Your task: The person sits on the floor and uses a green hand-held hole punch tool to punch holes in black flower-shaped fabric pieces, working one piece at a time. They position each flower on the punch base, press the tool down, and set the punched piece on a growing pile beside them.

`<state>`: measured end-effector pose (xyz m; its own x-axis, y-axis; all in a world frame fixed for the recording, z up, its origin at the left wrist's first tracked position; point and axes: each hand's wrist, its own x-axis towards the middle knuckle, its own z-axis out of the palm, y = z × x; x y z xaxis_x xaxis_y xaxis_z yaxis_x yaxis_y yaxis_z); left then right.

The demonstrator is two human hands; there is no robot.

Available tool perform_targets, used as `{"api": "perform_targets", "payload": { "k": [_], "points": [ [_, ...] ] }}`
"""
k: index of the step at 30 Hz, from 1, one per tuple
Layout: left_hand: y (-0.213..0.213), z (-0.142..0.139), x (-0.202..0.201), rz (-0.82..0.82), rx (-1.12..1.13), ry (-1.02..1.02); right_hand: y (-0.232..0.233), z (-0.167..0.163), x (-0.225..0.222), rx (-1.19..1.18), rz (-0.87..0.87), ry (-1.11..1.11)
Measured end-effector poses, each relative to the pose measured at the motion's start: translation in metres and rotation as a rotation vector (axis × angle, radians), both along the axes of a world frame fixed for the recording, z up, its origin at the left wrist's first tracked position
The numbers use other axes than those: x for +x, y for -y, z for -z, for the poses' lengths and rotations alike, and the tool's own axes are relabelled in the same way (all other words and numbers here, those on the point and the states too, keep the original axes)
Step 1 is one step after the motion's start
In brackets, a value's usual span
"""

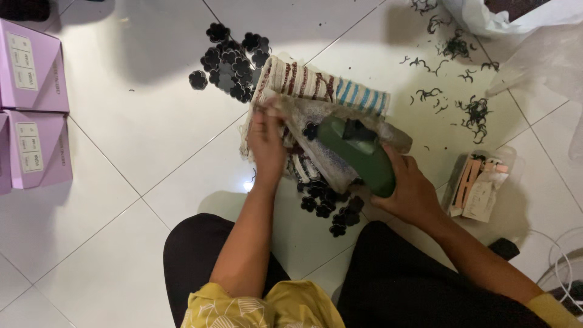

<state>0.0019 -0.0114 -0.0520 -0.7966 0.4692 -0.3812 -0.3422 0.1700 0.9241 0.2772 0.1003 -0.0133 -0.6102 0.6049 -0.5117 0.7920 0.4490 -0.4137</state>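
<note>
Here, a person sits on a white tiled floor point(121, 146), knees in black trousers at the near edge, yellow top just showing at the bottom.

Right hand point(408, 189) is closed round a dark green tagging gun point(358, 155), gripping its handle; the gun's front end lies on a piece of translucent mesh fabric point(337, 124). Left hand point(267, 143) is curled, fingers pressing down on the left end of the same mesh & on the striped woven cloth point(322, 85) under it. Cloth has brown, white & blue stripes and sits mid-floor, just in front of the knees, tilted w/ its blue end toward the right.

Black flower-shaped pieces: one heap point(234, 58) lies beyond the cloth toward the far edge, touching its top left corner; a second cluster point(328, 203) lies on the near side, partly under the mesh, btwn the two hands. One flower shows thru the mesh near the gun.

Left edge: two lilac boxes point(33, 109) w/ white labels, well apart from the hands. Right side: a small clear container point(477, 185) w/ peach-coloured strips, just beside the right wrist. Far right corner: black thread scraps point(470, 109) scattered over the tiles, plus crumpled clear plastic sheet point(540, 61). White cable point(559, 267) loops at the near right corner.
</note>
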Motion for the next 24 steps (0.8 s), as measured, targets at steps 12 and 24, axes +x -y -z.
{"api": "perform_targets", "payload": {
  "k": [12,24],
  "points": [
    [0.0,-0.039,0.017,0.436,-0.289,-0.925,-0.004,0.019,0.005,0.136,0.049,-0.005],
    [0.011,-0.017,-0.048,0.578,0.017,-1.192,-0.008,0.014,-0.002,0.169,0.037,-0.006]
  ]
}}
